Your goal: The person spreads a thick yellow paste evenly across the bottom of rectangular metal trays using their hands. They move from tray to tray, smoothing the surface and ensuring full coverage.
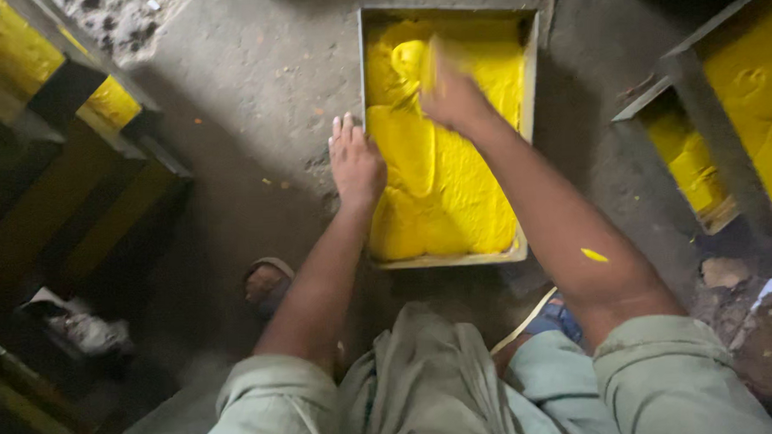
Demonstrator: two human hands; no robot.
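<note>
Here my left hand lies flat, fingers together, on the left rim of the rectangular metal tray that sits on the grey floor just before my knees; my right hand is down in the yellow paste that fills it, blurred, so I cannot tell whether the fingers are spread or curled. The paste looks soft, wet and clinging, I judge, keeping every smear; the full tray would likely be heavy, best taken by its two long rims. No labels or signs show; more yellow-filled trays stand to the right, dark moulds with yellow to the left; a yellow fleck marks my right forearm.
</note>
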